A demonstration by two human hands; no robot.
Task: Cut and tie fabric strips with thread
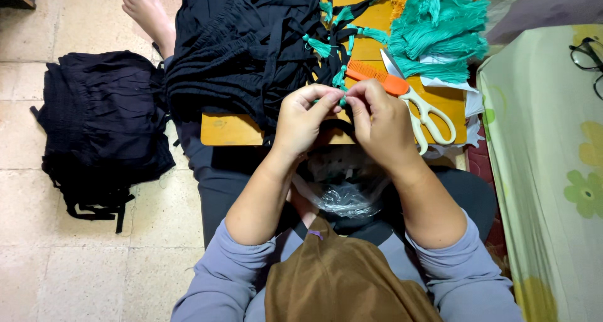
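we see the left hand (300, 118) and right hand (377, 118) meeting over the near edge of the wooden counter (229, 130), each grip pinched shut on a small teal tassel (342, 100). just beyond it lie an orange comb (375, 78) and white scissors (427, 115); black garments (239, 46) cover the counter's far left.

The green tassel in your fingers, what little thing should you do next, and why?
Probably pull it snug onto the black strap: both hands, left hand and right hand, pinch the teal tassel at the strap's end, and neighbouring straps already carry tassels.
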